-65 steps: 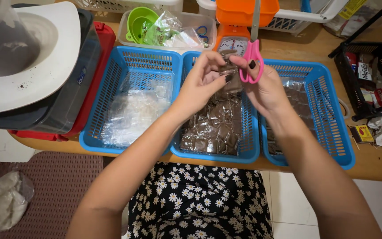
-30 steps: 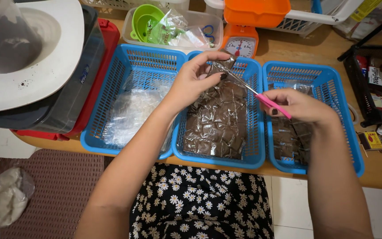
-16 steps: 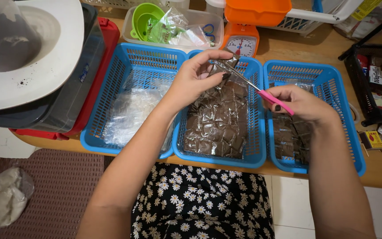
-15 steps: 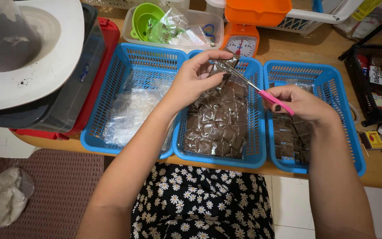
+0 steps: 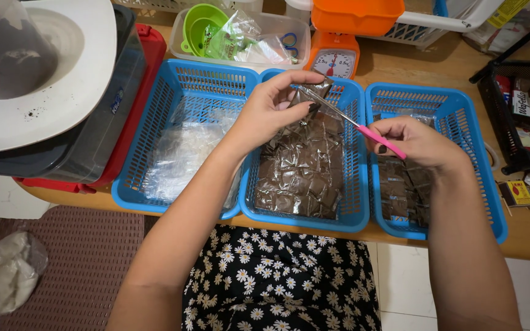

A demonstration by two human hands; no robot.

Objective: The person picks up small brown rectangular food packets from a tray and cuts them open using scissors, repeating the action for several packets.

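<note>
Scissors (image 5: 363, 130), pink-handled, clenched in right hand (image 5: 421, 144) at 3 o'clock, blades now tilted onto small packet (image 5: 314, 92) pinched by left hand (image 5: 271, 110) fingers above middle blue basket (image 5: 351, 184) on worktop (image 5: 522, 236), formerly raised upright.

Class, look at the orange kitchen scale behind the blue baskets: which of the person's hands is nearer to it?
Left. The left hand holds a small packet just below the orange scale; the right hand, gripping pink-handled scissors, sits farther off, lower right.
</note>
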